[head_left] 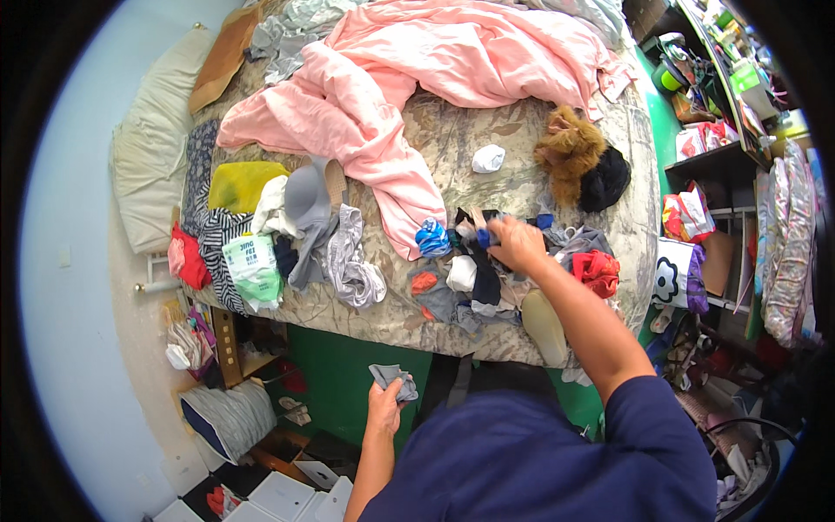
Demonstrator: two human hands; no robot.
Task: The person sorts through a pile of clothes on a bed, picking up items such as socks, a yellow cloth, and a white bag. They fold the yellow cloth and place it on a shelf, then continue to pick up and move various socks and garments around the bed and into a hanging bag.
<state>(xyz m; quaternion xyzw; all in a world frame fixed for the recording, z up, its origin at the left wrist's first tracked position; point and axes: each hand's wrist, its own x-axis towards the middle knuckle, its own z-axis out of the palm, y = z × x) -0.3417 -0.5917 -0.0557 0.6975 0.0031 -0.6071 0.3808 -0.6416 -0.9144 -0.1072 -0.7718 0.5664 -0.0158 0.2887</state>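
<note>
Low before my body, my left hand (385, 406) grips a small folded grey cloth (394, 381), possibly a sock. My right hand (518, 245) is over a loose pile of socks and small clothes at the bed's near edge. Its fingertips meet a dark piece with blue on it; whether they pinch it is hidden. Around that hand lie a black sock (485, 279), a balled white cloth (462, 273), a blue patterned bundle (433, 237) and a red cloth (595, 273). A beige insole-shaped pad (544, 326) rests below my right forearm.
A pink blanket (372, 117) spreads over the patterned bed sheet (456, 130). Grey bra (306, 192), striped clothing (225, 245) and a green-white packet (254, 269) lie left. Brown fluffy item (571, 150) sits right, near cluttered shelves (711, 156). White boxes (280, 496) stand on the floor.
</note>
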